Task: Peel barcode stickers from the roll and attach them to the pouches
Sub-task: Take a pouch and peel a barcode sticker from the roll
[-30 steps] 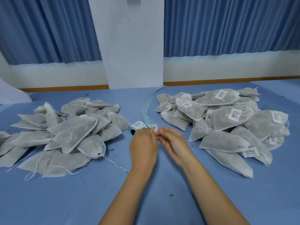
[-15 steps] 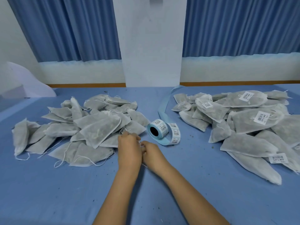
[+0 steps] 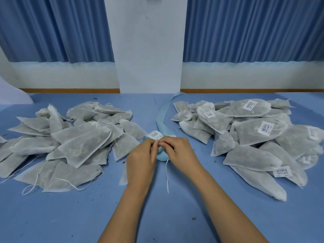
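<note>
A sticker roll [image 3: 155,135] with barcode labels on pale blue liner lies at the table's middle, its used liner [image 3: 162,113] trailing away toward the wall. My left hand [image 3: 140,158] and my right hand [image 3: 180,153] meet just in front of it, fingertips curled together and pinching the roll's loose end; the fingers hide the sticker itself. A pale pouch edge [image 3: 123,174] shows under my left wrist, and a white string [image 3: 167,174] hangs below my right hand. Unlabelled pouches [image 3: 78,142] are heaped on the left, labelled pouches [image 3: 254,134] on the right.
The blue table cloth [image 3: 70,216] carries small dark crumbs. A white pillar [image 3: 149,50] and blue curtains [image 3: 245,28] stand behind the table's far edge. A white sheet [image 3: 10,95] pokes in at the far left.
Both hands have moved from the near edge of the left pile to the sticker roll and now cover its front. A pouch edge and string now show beneath them.
</note>
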A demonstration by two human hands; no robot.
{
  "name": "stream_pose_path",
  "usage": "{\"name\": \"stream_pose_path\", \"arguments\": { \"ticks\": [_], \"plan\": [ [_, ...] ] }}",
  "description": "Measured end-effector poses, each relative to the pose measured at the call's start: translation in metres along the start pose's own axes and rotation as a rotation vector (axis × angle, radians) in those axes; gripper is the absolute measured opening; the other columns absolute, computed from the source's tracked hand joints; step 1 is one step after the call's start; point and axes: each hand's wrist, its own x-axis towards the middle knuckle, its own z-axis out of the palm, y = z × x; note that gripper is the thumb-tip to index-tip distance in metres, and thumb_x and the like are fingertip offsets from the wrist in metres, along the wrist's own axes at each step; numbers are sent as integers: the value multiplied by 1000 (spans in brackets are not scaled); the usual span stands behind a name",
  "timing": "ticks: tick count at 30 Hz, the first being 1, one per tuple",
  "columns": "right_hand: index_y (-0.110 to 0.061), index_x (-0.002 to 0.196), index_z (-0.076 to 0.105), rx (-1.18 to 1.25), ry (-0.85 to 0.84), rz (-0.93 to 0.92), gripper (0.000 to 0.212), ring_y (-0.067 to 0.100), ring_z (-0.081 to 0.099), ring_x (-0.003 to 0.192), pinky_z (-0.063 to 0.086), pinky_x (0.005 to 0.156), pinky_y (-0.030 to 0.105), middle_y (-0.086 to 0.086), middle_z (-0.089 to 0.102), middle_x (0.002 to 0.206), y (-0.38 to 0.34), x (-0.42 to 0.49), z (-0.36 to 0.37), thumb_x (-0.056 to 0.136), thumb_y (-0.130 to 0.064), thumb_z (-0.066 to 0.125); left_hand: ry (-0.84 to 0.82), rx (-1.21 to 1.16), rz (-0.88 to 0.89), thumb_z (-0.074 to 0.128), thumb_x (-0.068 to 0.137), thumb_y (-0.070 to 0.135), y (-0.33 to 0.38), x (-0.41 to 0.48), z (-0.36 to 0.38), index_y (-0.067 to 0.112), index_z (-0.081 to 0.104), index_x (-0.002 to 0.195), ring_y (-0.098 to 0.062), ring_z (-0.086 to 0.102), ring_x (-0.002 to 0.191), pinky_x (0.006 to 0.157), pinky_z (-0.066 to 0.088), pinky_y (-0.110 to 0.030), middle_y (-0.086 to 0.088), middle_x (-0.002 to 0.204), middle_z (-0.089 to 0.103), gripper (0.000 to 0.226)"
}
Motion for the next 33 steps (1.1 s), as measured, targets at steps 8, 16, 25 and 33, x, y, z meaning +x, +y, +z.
{"name": "stream_pose_path", "arguments": {
  "ticks": [8,16,25,33],
  "plan": [
    [-8,91,72,-99,192,-90,16,14,67,76,51,72,28,-1,73,86,23,-7,4,89,-12,57,-95,-269,-13,71,86,20,-19,3,4,22,68,76,-8,59,61,59,47,-24,10,67,67,10],
    [-16,79,74,482,307,286,9,10,64,53,43,51,15,-1,70,63,19,-8,-6,82,-9,69,-180,-502,-124,72,82,8,-23,6,-16,28,74,64,3,58,62,61,38,-4,13,67,71,27],
    [-14,74,74,464,-50,286,15,5,39,37,32,44,11,-1,69,63,3,-17,15,86,-12,65,-73,-871,-306,67,80,14,-11,6,-26,20,79,77,-5,71,83,73,49,-10,2,81,77,14],
    [-17,84,75,50,77,-51,10,13,53,50,41,55,17,-9,69,68,14,-16,6,85,-13,66,-165,-338,-7,72,81,1,-27,6,-18,24,77,90,3,67,90,82,48,-13,12,93,74,25]
  ]
}}
